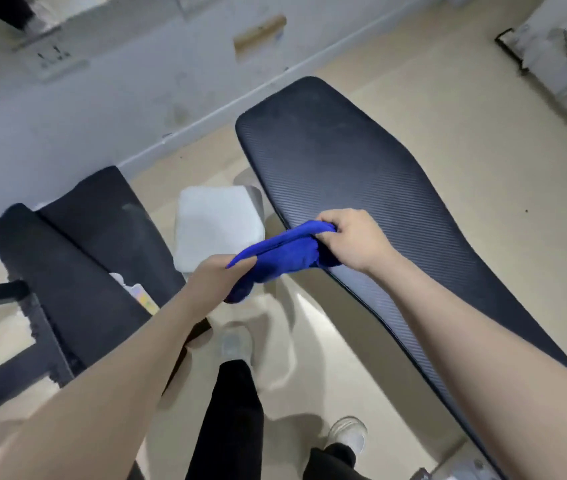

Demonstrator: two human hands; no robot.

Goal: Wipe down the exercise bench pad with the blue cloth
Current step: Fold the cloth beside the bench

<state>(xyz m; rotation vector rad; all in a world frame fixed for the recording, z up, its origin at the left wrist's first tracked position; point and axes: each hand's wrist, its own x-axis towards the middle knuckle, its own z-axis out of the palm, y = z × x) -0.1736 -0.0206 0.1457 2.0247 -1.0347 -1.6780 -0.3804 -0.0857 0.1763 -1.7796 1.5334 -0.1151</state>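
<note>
Pale beige floor (448,109) under everything, meeting a scuffed grey-white wall (84,109) along the far left. Long dark navy padded bench (337,168) with a fine ribbed surface, running from far centre down toward the near right, narrowing on the way. Black padded equipment on a dark metal frame (77,258) at the left, well apart from the bench. White block-shaped object (218,230) standing on the floor between the black equipment and the bench. Bright blue soft cloth (285,254), bunched and stretched between both hands, its right end touching the left edge of the bench pad, its left end hanging off the pad above the floor. Right hand (354,240) over the left edge of the bench, fingers curled tight round the right end of the cloth. Left hand (219,275) just off the pad, near the white block, fingers closed round the left end of the cloth, a fold of blue hanging below the fist. Two light-coloured shoes (349,433) below dark trouser legs at the near centre, blurred. Blurred white clutter (559,39) at the far right corner, too soft to tell apart.
</note>
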